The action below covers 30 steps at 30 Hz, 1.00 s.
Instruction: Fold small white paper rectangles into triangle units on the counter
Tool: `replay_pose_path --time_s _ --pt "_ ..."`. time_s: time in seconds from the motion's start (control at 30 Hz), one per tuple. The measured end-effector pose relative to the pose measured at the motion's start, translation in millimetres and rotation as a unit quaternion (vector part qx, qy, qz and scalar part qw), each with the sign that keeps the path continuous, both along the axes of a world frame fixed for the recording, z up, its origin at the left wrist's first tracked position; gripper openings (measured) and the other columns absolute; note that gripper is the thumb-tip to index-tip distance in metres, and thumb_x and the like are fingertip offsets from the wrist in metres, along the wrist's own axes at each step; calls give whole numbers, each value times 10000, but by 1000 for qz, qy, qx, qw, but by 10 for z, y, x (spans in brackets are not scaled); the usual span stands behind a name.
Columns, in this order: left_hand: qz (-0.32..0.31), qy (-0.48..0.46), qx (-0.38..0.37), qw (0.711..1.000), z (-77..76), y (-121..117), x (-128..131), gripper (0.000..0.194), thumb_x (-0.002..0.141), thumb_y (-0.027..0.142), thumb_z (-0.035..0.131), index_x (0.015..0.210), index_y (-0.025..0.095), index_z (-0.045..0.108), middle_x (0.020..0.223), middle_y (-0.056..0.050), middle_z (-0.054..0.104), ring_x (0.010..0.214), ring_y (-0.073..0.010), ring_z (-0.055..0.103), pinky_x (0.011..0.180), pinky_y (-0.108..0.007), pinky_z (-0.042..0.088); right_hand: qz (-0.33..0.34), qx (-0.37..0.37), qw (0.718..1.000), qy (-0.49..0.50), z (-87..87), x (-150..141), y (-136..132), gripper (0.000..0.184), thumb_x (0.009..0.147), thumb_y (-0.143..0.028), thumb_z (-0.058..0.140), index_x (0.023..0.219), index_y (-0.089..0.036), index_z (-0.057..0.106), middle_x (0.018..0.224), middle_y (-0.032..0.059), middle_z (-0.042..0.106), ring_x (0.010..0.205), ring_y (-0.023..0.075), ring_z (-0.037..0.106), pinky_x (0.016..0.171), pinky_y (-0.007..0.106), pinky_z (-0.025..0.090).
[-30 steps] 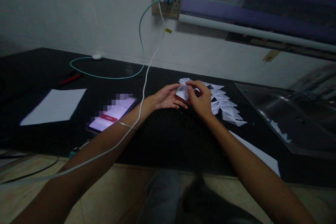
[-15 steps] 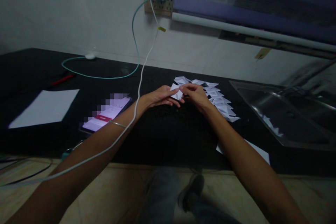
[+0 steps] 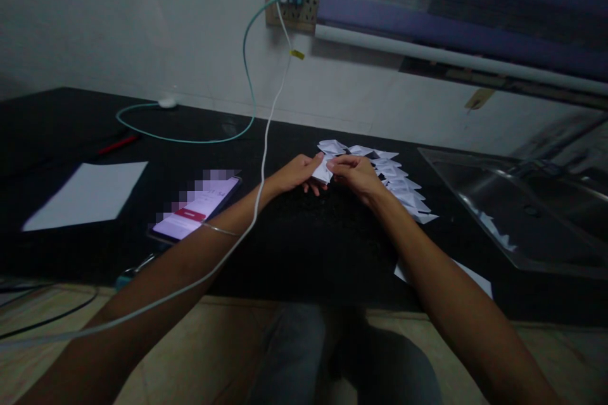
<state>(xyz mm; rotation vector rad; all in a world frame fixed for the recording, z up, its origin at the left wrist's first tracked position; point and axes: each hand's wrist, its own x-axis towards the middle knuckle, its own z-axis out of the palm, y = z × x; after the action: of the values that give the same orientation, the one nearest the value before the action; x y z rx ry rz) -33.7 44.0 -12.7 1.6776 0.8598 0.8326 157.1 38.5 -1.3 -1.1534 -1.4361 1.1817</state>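
Observation:
Between my two hands is a small folded piece of white paper [image 3: 322, 172], held just above the black counter. My left hand [image 3: 304, 172] is closed on its left side, thumb on top and fingers underneath. The thumb and fingers of my right hand [image 3: 356, 172] pinch its right edge. Right behind and beside my right hand lie several folded paper pieces [image 3: 401, 183], pointed in shape and set in overlapping rows. My right forearm partly covers a white sheet [image 3: 475, 278] near the counter's front edge.
A metal sink [image 3: 513, 202] is set into the counter [image 3: 294, 253] at right. To the left lie a lit phone [image 3: 194, 209], a white sheet [image 3: 90, 193] and a red pen-like object [image 3: 118, 144]. A white cable [image 3: 266, 158] crosses over my left forearm from the wall socket [image 3: 304, 9].
The folded paper has turned slightly in my hands, and my left thumb now points up along its edge. My legs have shifted below the counter. The view has moved a little.

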Motion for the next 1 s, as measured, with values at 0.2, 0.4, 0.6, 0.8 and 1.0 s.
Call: replay_pose_path --time_s 0.2,0.4,0.6,0.8,1.0 --pt "34 11 98 995 -20 0 -14 648 1054 582 385 738 135 732 640 -83 720 465 -93 615 451 -203 413 56 -60 996 34 16 -15 -29 232 738 -430 837 799 -226 744 733 13 690 629 125 588 609 289 507" --pt "113 52 172 977 -39 14 -33 683 1063 577 345 618 153 643 505 -28 611 422 -95 560 459 -215 397 70 -108 987 92 84 -29 -61 338 711 -473 894 898 -244 729 830 16 710 686 127 624 639 285 557" --pt "162 100 244 951 -67 3 -26 659 1073 535 327 573 186 578 468 -6 546 455 -115 546 491 -249 366 68 -121 987 81 16 -7 -23 309 668 -367 918 879 -244 730 848 18 724 733 148 656 725 340 603" --pt "155 95 272 945 -30 -27 -41 536 1052 491 402 649 193 593 557 -5 578 538 -122 550 534 -257 365 61 -77 992 83 -6 -32 -42 268 638 -301 913 822 -238 728 872 24 739 838 186 702 781 373 606" --pt "27 37 127 991 22 -59 -49 534 998 586 506 643 194 583 531 1 570 460 -104 553 516 -248 424 11 -41 996 81 52 -57 -75 310 603 -302 909 823 -237 701 788 0 701 718 161 659 717 361 592"
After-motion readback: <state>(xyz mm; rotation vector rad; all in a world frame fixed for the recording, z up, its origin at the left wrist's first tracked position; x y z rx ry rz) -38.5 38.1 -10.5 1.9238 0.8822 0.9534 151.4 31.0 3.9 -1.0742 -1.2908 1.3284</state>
